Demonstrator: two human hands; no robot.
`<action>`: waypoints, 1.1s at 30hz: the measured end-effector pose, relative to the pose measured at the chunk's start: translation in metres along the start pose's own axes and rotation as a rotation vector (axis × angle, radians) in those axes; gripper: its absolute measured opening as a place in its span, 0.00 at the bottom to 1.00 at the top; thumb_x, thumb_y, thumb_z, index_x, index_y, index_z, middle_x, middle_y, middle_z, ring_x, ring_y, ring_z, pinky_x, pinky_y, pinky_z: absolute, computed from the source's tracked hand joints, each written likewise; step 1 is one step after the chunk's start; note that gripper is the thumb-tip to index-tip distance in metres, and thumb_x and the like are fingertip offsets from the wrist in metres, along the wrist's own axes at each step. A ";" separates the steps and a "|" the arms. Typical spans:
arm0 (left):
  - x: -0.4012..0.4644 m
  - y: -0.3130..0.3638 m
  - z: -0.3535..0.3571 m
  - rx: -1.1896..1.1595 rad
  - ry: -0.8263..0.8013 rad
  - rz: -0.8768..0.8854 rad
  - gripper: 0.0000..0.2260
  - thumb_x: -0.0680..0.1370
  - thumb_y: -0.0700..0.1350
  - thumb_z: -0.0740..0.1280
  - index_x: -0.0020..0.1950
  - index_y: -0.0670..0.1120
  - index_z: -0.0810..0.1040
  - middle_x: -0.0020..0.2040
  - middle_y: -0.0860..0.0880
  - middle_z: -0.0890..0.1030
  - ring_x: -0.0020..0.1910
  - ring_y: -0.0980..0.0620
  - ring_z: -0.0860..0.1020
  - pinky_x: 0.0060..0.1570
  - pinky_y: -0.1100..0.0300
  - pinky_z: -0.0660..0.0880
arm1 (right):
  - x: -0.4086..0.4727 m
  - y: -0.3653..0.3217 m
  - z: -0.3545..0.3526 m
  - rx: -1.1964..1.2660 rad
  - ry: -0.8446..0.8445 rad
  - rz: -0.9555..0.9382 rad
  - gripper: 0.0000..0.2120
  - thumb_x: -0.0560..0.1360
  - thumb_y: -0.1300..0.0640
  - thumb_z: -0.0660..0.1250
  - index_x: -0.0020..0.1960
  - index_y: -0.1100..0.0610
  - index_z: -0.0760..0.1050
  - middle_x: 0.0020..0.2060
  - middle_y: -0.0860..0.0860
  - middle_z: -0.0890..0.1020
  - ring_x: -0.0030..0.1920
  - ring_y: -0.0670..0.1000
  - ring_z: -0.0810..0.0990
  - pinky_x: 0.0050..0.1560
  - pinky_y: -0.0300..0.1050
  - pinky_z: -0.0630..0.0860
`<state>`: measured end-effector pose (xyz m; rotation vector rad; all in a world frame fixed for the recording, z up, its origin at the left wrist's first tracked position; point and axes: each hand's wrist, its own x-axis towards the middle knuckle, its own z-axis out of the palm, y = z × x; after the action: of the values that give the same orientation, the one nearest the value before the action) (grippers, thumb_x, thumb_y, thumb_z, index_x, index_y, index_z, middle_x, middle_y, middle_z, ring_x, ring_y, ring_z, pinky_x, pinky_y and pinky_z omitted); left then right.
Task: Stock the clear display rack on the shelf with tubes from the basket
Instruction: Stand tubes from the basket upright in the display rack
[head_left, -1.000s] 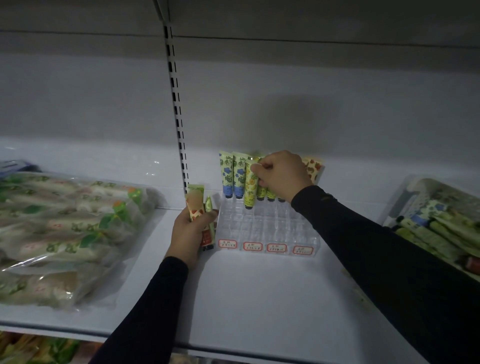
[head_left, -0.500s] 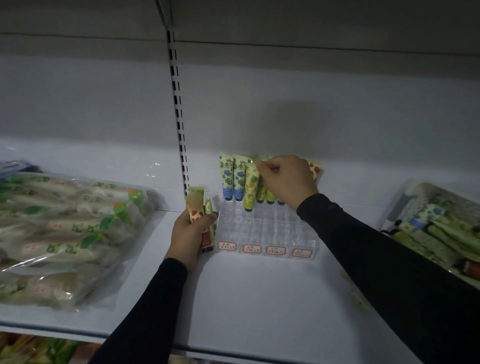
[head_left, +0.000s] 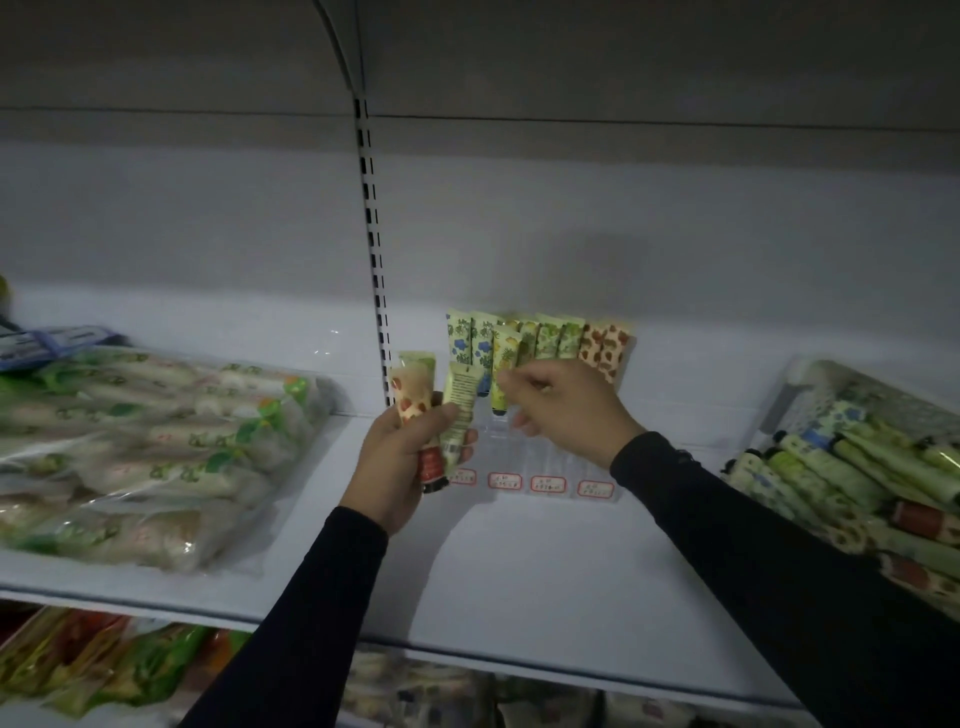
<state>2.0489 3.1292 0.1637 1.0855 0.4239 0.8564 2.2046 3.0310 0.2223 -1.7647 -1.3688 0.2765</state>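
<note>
The clear display rack sits on the white shelf, against the back wall, just right of the slotted upright. Its back row holds a line of tubes standing upright with caps down: blue-flowered ones at the left end of the rack, yellow and green ones in the middle, orange-spotted ones at the right end. One yellow pineapple tube stands a row forward of them. Red-bordered labels run along the rack's front edge.

The left hand is raised just left of the rack's front corner, wrist bent back, fingers curled round a small bunch of tubes: a red-patterned tube and a pale green tube turned with its printed back outward, crimped ends up. Its dark sleeve comes up from the lower edge.

The right hand hovers over the rack's middle, in front of the standing tubes, back of the hand up. Its fingers are loosely curled, thumb and forefinger close together near the pineapple tube; whether they touch it cannot be told, and nothing is seen in its grasp. Its forearm reaches in from the lower right.

The basket, well to the right of the rack on the same shelf, is heaped with more tubes lying flat. Left of the rack lie bagged goods in clear plastic.
</note>
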 end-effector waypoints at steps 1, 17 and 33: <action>-0.004 0.000 0.004 0.007 -0.026 -0.021 0.15 0.71 0.42 0.71 0.56 0.38 0.78 0.43 0.40 0.83 0.39 0.45 0.83 0.38 0.55 0.79 | -0.005 -0.003 0.003 0.035 -0.032 0.013 0.18 0.79 0.46 0.63 0.51 0.60 0.81 0.44 0.53 0.84 0.35 0.42 0.83 0.39 0.40 0.82; -0.022 -0.013 0.020 0.214 -0.069 0.027 0.09 0.71 0.36 0.72 0.49 0.41 0.78 0.43 0.43 0.84 0.39 0.47 0.82 0.38 0.54 0.78 | -0.015 0.006 -0.012 0.435 0.007 0.197 0.11 0.79 0.56 0.65 0.47 0.63 0.81 0.44 0.58 0.82 0.38 0.49 0.80 0.47 0.43 0.81; 0.015 -0.017 -0.022 0.230 0.342 0.087 0.06 0.76 0.38 0.70 0.48 0.39 0.74 0.37 0.43 0.77 0.30 0.48 0.74 0.28 0.59 0.73 | 0.008 0.025 -0.053 0.206 0.161 0.161 0.12 0.79 0.56 0.66 0.40 0.60 0.81 0.41 0.54 0.82 0.42 0.53 0.86 0.49 0.52 0.83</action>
<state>2.0496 3.1509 0.1404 1.1767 0.7804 1.0959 2.2581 3.0114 0.2381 -1.6875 -1.0483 0.3424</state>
